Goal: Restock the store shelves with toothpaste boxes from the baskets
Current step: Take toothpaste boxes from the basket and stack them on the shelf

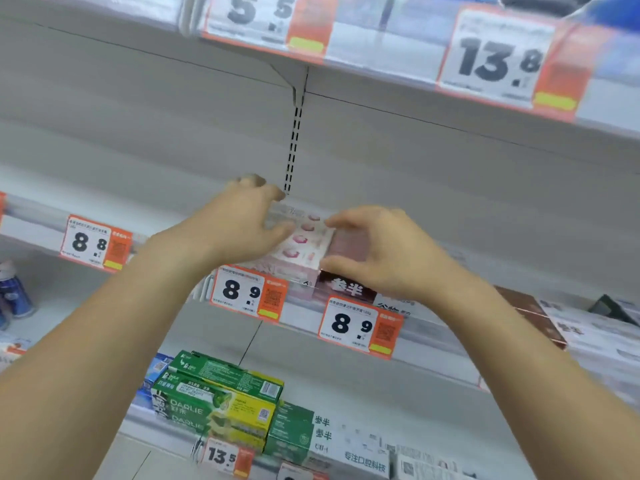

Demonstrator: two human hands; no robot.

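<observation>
White store shelf point(450, 174), price tags point(247, 292), hands point(242, 223) seemingly gripping pink box point(304, 242)

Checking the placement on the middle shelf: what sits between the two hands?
In the head view, the pink toothpaste box lies between the left hand and right hand, on the shelf.

Two bare forearms come into view from the bottom corners, each ending in a bare hand. The left hand point(239, 223) and the right hand point(374, 251) wear no gloves, rings, watches or bands. No sleeve shows on either arm up to the picture's edge. The fingertips of the left hand are blurred. Nails cannot be made out clearly.
</observation>
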